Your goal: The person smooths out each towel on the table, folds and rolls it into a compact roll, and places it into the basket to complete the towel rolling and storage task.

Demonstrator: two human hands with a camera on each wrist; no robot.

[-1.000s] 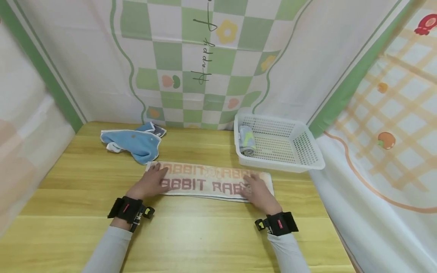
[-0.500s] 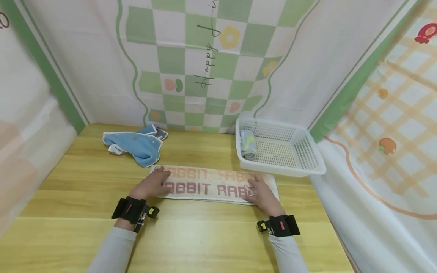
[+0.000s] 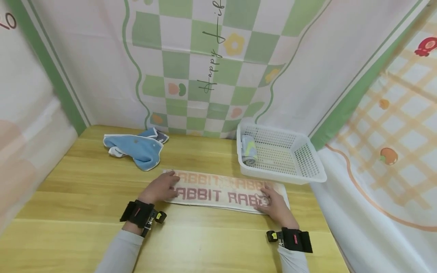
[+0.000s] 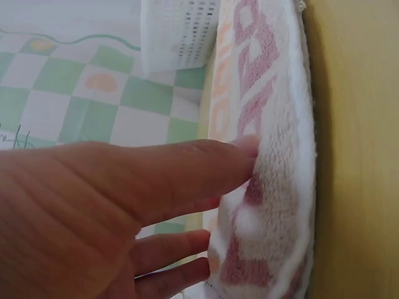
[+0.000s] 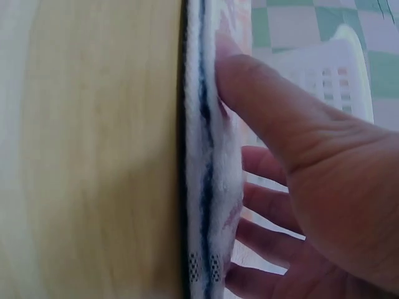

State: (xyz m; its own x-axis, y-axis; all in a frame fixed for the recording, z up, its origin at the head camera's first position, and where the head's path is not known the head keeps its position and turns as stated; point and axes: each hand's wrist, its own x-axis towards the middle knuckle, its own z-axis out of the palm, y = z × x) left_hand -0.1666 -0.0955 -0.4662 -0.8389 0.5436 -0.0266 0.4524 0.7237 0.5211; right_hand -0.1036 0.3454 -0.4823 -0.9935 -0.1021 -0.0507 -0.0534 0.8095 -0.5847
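A folded cream towel (image 3: 208, 195) lies flat on the table as a long strip, with "RABBIT" lettering in orange and dark red. On its left end rests my left hand (image 3: 161, 187). The thumb and fingertips of that hand touch the top face in the left wrist view, fingers fairly straight and spread. My right hand (image 3: 277, 204) lies on the right end in the same way, its thumb near the front edge. Stacked layers with a dark line between them show along the towel's edge (image 5: 206, 149) in the right wrist view.
A white plastic basket (image 3: 283, 178) stands at the back right, a rolled grey-and-green towel (image 3: 249, 149) inside at its left. At the back left lies a crumpled blue cloth (image 3: 138, 148) with white edging. Patterned curtains (image 3: 191, 76) hang behind and beside the wooden table (image 3: 205, 242).
The cream towel has slid to the right across the table, both hands moving along on it. The head view has shifted slightly. Basket and blue cloth stay in place.
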